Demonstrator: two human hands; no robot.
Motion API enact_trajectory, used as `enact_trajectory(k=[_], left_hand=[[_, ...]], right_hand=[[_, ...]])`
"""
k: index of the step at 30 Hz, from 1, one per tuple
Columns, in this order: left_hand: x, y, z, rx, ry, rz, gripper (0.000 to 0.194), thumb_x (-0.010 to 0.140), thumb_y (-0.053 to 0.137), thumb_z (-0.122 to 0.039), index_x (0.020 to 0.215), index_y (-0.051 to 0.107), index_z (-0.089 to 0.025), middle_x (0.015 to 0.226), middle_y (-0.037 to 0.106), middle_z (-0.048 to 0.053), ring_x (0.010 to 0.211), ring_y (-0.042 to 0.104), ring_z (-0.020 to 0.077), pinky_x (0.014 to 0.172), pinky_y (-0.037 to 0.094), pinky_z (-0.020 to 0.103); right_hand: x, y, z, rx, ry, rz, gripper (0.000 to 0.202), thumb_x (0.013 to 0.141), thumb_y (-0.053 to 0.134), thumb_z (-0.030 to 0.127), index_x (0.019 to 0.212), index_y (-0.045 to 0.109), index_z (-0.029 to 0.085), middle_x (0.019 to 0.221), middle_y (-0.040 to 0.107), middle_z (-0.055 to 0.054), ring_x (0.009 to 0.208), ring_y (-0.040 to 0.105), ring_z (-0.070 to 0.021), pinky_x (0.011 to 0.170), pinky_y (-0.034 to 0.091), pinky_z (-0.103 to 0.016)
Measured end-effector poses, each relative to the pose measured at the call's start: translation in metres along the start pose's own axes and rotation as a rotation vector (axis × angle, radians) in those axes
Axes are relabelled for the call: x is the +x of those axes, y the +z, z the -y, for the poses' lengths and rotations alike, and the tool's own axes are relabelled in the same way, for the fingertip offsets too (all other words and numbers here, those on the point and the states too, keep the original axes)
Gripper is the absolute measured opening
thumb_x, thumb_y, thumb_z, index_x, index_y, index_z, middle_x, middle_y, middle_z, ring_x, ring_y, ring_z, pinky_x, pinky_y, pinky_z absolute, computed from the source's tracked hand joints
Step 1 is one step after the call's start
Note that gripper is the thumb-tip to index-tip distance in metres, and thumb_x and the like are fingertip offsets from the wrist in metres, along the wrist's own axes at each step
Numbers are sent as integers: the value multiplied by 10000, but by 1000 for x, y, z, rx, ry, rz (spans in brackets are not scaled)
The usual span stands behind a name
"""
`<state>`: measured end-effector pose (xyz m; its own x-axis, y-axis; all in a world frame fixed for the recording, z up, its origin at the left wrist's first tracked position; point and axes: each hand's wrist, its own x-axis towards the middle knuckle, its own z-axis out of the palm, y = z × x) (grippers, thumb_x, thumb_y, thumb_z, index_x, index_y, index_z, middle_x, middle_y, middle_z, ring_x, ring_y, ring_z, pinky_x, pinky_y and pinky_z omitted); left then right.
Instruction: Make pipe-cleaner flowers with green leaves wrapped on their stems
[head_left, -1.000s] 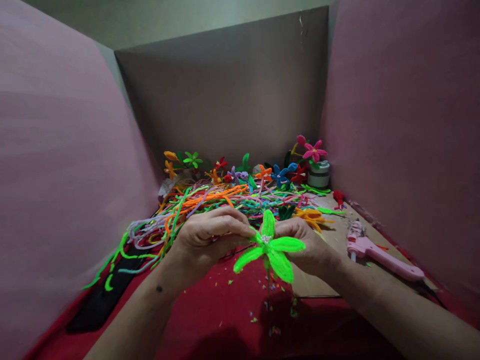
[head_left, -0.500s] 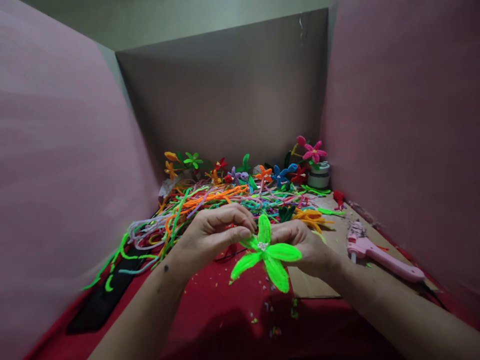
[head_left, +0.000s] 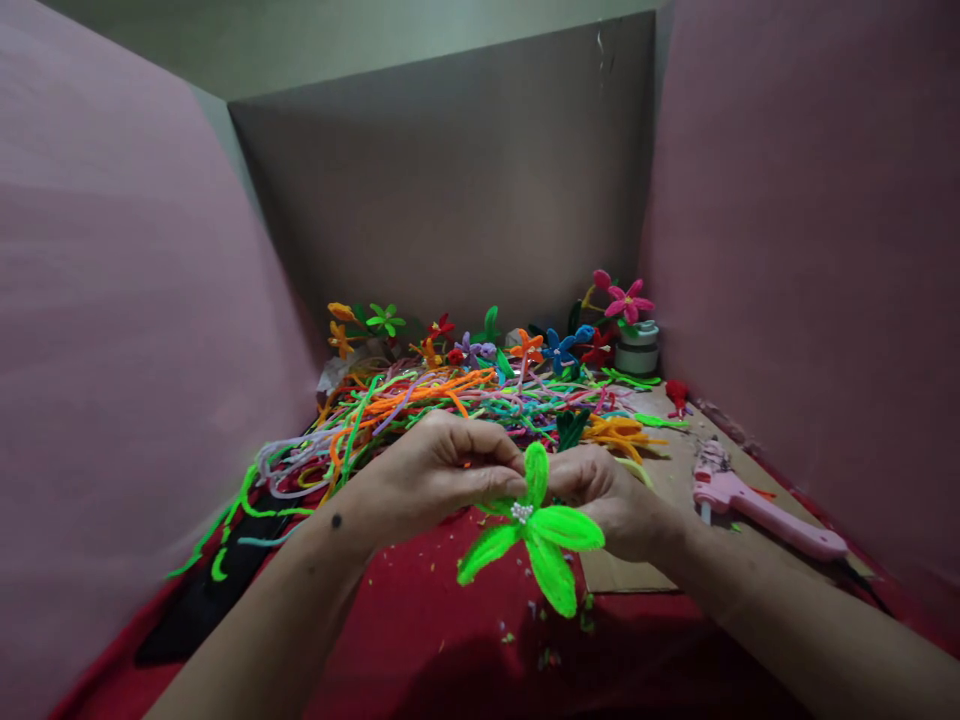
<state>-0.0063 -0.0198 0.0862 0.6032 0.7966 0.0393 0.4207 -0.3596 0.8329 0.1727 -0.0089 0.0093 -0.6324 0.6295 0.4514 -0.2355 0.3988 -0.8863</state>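
Observation:
A bright green pipe-cleaner flower (head_left: 551, 560) faces me in the middle of the view, with a cluster of small white beads at its centre. My left hand (head_left: 457, 465) pinches it at an upper-left petal, thumb and fingers closed. Behind the petals on the other side, my right hand (head_left: 604, 495) is closed too, its fingertips partly hidden by the flower; it appears to grip the flower from behind. The flower's stem does not show. Both hands are held above the red cloth (head_left: 405, 620).
A heap of coloured pipe cleaners (head_left: 420, 400) lies beyond my hands, with several finished flowers (head_left: 559, 350) behind it. At right, a pink glue gun (head_left: 772, 515) rests on cardboard (head_left: 622, 570). A small white-lidded pot (head_left: 637, 350) stands at the back right. Pink panels (head_left: 120, 300) wall both sides.
My left hand has shifted slightly right, closer to the flower's centre and my right hand. The flower has tilted a little, its lower petals now hanging lower.

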Motion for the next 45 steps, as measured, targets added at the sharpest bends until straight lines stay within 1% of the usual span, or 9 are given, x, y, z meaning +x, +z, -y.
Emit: enact_trajectory(k=[5, 9, 15, 20, 25, 29, 35, 41, 45], left_hand=[[1, 6, 2, -158, -1, -30, 41, 713, 638, -191, 709, 662, -157, 605, 565, -28, 550, 468, 63, 498, 370, 161], [2, 10, 2, -178, -6, -46, 50, 701, 652, -199, 713, 676, -156, 632, 598, -11, 584, 507, 80, 529, 395, 178], [9, 9, 3, -176, -20, -5, 92, 687, 669, -230, 709, 653, -142, 595, 568, -12, 541, 482, 79, 492, 377, 189], [7, 10, 5, -154, 68, -113, 129, 667, 695, -196, 623, 595, -128, 561, 492, -47, 498, 404, 48, 444, 318, 163], [0, 10, 7, -5, 306, -143, 108, 766, 607, -172, 668, 635, -134, 617, 516, -19, 561, 448, 70, 515, 366, 187], [-1, 8, 10, 112, 481, -140, 80, 788, 580, -144, 752, 651, -140, 674, 559, 11, 631, 506, 98, 598, 411, 217], [-4, 8, 5, 205, 478, -143, 99, 804, 554, -131, 774, 647, -146, 714, 597, 30, 637, 534, 100, 589, 434, 214], [-5, 7, -1, 356, 498, -139, 143, 811, 548, -149, 809, 691, -149, 684, 595, 31, 590, 526, 94, 521, 415, 195], [-6, 7, 1, 392, 517, -125, 196, 826, 521, -134, 870, 706, -180, 696, 588, 25, 601, 533, 91, 531, 416, 188]], right_hand=[[-2, 1, 0, 11, 28, 17, 173, 751, 628, 311, 670, 711, 183, 635, 480, 12, 567, 376, -97, 505, 318, -225], [-2, 2, 0, 86, 43, 19, 131, 706, 678, 306, 661, 700, 184, 617, 456, 22, 558, 359, -91, 483, 299, -214], [-3, 3, -1, 152, 84, 34, 184, 673, 706, 338, 611, 651, 174, 604, 425, 32, 563, 353, -93, 494, 313, -211], [-1, 2, -3, 109, -10, -9, 205, 672, 714, 328, 624, 645, 142, 618, 466, 20, 585, 391, -97, 548, 344, -228], [0, 1, -1, 105, -107, -39, 155, 690, 704, 276, 594, 667, 160, 544, 408, 45, 547, 360, -85, 529, 338, -213], [-1, 0, -3, 142, -100, -27, 124, 692, 700, 257, 604, 683, 172, 566, 454, 35, 546, 371, -86, 531, 350, -215], [-2, -1, -3, 128, -82, -25, 71, 722, 669, 228, 684, 713, 188, 630, 523, 19, 567, 398, -89, 544, 353, -215], [-2, 0, -5, 96, -56, -45, 110, 700, 693, 295, 665, 719, 194, 622, 531, 9, 632, 450, -122, 615, 375, -256], [-1, 2, -6, 120, -28, -59, 144, 687, 701, 332, 659, 715, 192, 641, 523, 2, 652, 439, -129, 632, 368, -272]])
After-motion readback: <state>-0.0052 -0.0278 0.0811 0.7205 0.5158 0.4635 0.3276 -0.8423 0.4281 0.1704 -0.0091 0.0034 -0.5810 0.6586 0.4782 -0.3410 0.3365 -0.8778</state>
